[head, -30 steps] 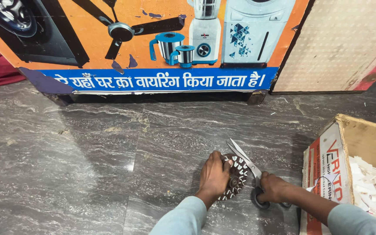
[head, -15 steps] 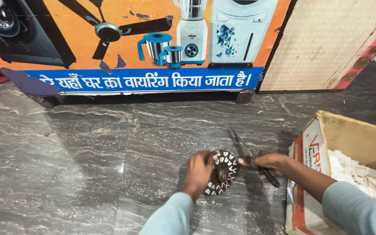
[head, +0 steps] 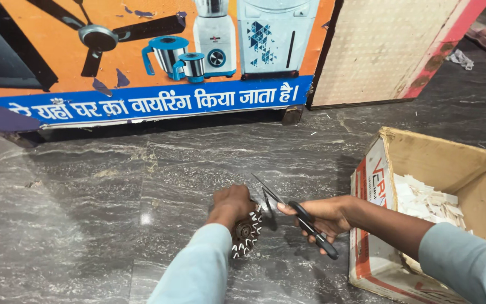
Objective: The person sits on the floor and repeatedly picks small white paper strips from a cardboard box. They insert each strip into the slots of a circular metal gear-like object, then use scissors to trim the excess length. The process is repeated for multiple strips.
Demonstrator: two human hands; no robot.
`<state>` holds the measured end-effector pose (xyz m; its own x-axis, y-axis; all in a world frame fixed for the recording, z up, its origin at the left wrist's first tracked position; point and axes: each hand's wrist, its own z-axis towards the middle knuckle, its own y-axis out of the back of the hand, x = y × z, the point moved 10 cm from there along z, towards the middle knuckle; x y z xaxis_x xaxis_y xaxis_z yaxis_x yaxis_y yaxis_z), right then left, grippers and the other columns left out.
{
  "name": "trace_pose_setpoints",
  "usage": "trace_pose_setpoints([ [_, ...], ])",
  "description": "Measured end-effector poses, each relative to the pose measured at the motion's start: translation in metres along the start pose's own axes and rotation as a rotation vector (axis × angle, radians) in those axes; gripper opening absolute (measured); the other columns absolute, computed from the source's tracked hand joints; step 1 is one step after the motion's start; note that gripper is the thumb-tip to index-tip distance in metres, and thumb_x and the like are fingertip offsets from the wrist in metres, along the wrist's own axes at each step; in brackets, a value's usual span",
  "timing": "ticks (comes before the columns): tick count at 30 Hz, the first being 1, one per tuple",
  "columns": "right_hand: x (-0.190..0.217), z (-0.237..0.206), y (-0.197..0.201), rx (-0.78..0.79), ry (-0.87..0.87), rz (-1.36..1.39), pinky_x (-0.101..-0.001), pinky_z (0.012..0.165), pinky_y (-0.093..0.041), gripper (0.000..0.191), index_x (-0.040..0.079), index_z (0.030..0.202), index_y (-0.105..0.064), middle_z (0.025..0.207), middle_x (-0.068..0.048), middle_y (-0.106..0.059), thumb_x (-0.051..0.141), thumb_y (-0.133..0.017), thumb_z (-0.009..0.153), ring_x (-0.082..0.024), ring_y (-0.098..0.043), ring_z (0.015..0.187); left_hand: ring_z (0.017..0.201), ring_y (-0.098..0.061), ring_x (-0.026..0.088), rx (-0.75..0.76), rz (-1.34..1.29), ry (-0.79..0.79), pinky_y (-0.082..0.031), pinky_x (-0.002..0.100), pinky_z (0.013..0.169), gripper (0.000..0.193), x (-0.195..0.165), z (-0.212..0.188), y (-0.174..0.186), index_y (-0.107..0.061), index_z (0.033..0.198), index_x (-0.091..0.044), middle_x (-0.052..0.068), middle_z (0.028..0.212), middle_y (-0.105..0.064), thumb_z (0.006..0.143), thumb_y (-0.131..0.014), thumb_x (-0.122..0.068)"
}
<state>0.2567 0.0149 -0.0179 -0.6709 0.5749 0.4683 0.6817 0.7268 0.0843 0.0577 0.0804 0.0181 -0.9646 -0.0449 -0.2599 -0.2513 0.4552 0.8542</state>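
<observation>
The left hand (head: pixel 233 204) clamps a round slotted stator core (head: pixel 247 232) upright on the stone floor (head: pixel 85 225). Just right of it, the right hand (head: pixel 323 217) grips scissors (head: pixel 288 207), blades spread, long axis slanting up-left over the core's top edge.

I see a grey veined stone floor (head: pixel 85 225) filling the lower frame, with one bright glare spot at lower left. Across the top leans an orange appliance poster (head: pixel 142 56); a pale perforated board (head: pixel 389 50) stands upper right.
</observation>
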Motion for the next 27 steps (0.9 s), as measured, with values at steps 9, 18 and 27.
trace_pose_setpoints([
  [9, 0.001, -0.007, -0.015, 0.175, -0.014, -0.041, -0.0445, 0.06, -0.062, 0.078, 0.012, 0.101, -0.062, 0.074, 0.002, -0.062, 0.086, -0.061, 0.077, -0.016, -0.07, 0.066, 0.118, -0.067, 0.029, -0.168, 0.07, -0.042, -0.053, 0.044, 0.099, 0.04, -0.004, -0.007, 0.005, -0.07, 0.122, -0.012, 0.013, 0.123, -0.069, 0.091, -0.069, -0.038],
  [18, 0.023, -0.013, -0.014, 0.108, -0.023, -0.113, -0.0388, 0.05, -0.06, 0.074, 0.01, 0.093, -0.062, 0.071, 0.003, -0.058, 0.082, -0.067, 0.077, -0.015, -0.068, 0.061, 0.129, -0.053, 0.032, -0.252, 0.306, -0.003, -0.04, 0.047, 0.11, 0.061, -0.015, -0.02, -0.002, -0.064, 0.129, -0.007, 0.013, 0.128, -0.064, 0.087, -0.077, -0.049],
  [27, 0.044, -0.008, -0.021, 0.05, 0.044, -0.123, -0.0365, 0.044, -0.056, 0.062, 0.012, 0.083, -0.06, 0.066, 0.003, -0.056, 0.071, -0.075, 0.077, -0.015, -0.064, 0.055, 0.13, -0.053, 0.029, -0.269, 0.203, -0.04, -0.041, 0.048, 0.109, 0.06, -0.01, -0.024, 0.002, -0.064, 0.127, -0.004, 0.011, 0.128, -0.065, 0.087, -0.077, -0.047],
])
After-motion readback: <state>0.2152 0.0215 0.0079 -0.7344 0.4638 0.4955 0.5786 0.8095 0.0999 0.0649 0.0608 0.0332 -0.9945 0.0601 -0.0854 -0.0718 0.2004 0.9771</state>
